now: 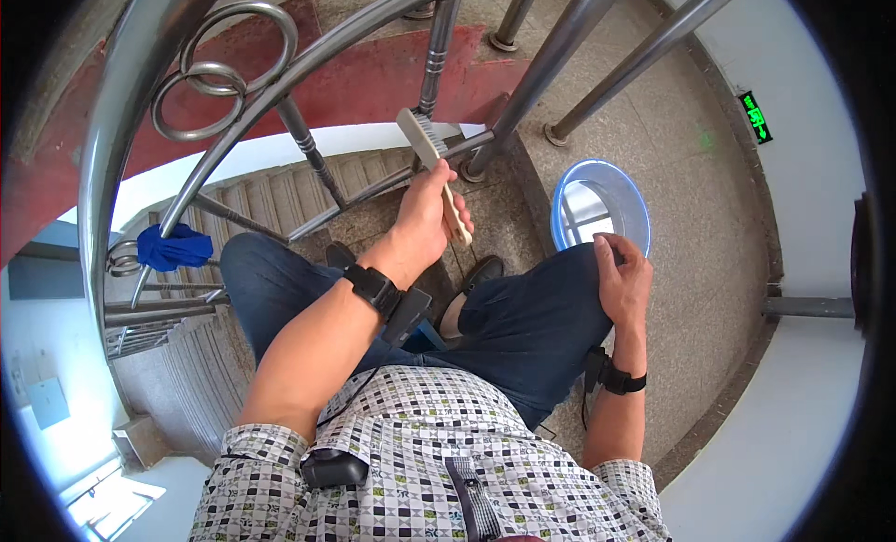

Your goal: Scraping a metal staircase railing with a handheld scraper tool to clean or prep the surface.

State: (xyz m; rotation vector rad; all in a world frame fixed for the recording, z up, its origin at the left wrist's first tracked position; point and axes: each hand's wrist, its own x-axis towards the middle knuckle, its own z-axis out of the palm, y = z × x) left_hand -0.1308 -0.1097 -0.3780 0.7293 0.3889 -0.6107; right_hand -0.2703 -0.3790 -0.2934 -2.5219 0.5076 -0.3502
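Observation:
My left hand (422, 223) grips the handle of a cream scrub brush (420, 139). Its pale bristles face a metal railing post (434, 66) beside the lower rail; whether they touch the metal I cannot tell. On my right knee rests my right hand (623, 279), with nothing in it that I can see and the thumb apart from the bent fingers. Just past that knee stands a translucent blue bucket (631, 204); a bright reflection shows inside it, like water.
A blue cloth (175, 249) hangs on the railing at the left. Curved steel handrails (98, 168) with ring ornaments (199, 100) run along the stairs (271, 201), which drop away at the left. A green exit sign (755, 117) sits low on the right wall.

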